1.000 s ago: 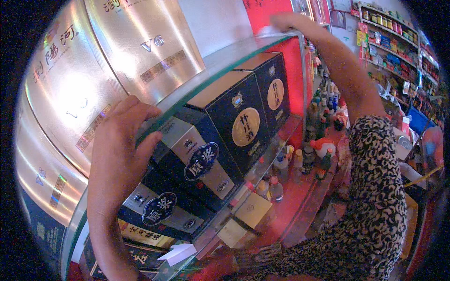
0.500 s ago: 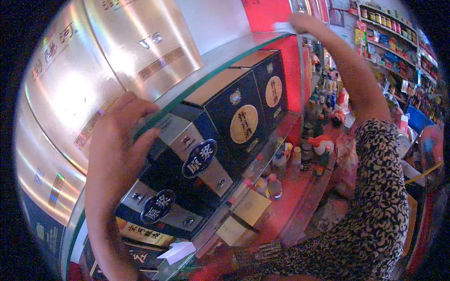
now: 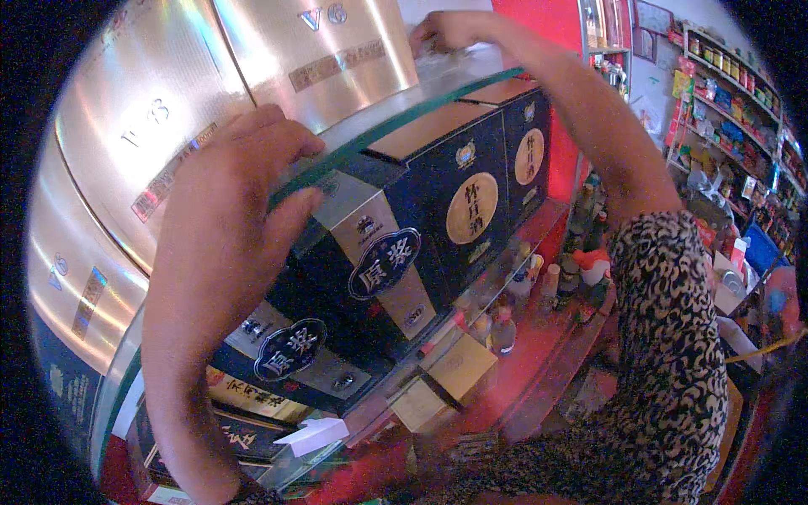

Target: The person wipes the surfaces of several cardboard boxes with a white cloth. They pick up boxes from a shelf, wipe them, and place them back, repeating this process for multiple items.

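My left hand [image 3: 244, 185] is closed round the front edge of a glass shelf [image 3: 370, 145], fingers above and thumb below. Large shiny gold boxes [image 3: 328, 50] stand on that shelf, beside my fingers. Stretched out to the far part of the same shelf, my right hand [image 3: 459, 32] is bent downward at its top surface, just right of the gold boxes. A pale, crumpled, cloth-like piece [image 3: 450, 57] shows under its fingers, partly hidden and blurred. Under the glass are dark blue and silver boxes [image 3: 362, 227] and black boxes with round gold labels [image 3: 471, 198].
Small gold boxes [image 3: 459, 364] and small bottles [image 3: 503, 332] stand on a lower red ledge [image 3: 539, 358]. A folded white paper [image 3: 311, 436] sticks out at the lower left. Stocked shelves [image 3: 732, 93] line the far right wall.
My right hand has moved left along the glass shelf, from its far end toward the gold boxes. My left hand keeps its grip on the edge. The view has shifted slightly.
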A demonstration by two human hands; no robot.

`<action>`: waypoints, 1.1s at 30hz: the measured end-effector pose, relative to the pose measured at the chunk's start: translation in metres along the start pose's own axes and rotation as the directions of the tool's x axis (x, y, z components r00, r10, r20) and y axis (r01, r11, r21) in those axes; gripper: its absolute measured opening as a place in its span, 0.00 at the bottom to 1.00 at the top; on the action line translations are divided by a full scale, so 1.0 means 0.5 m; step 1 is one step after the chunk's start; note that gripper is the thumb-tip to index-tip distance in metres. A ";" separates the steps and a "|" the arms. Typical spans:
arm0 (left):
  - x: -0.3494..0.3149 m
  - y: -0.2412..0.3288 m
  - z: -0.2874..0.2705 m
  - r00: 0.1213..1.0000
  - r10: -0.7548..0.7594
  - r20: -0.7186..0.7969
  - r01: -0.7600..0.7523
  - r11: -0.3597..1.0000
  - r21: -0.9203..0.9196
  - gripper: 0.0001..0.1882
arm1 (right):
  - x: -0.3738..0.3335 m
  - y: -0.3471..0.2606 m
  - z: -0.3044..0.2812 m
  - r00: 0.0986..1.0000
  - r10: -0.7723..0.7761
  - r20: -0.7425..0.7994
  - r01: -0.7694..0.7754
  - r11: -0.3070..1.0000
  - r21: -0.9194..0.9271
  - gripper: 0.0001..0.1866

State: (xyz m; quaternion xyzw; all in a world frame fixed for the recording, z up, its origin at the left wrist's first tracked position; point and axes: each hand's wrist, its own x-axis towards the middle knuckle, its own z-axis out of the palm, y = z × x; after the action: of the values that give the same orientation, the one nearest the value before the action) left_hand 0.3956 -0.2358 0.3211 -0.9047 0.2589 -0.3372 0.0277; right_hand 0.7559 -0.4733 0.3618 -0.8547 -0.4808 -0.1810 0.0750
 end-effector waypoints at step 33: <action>0.010 0.006 0.003 0.999 0.039 0.007 -0.039 0.999 0.026 0.15 | -0.303 0.029 -0.078 0.954 0.240 -0.181 -0.269 0.950 -0.156 0.26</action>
State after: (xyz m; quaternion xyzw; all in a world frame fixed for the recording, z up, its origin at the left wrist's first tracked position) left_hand 0.3985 -0.2408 0.3220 -0.9001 0.2720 -0.3372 0.0467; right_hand 0.6875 -0.6134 0.3407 -0.8956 -0.3405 -0.2802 0.0589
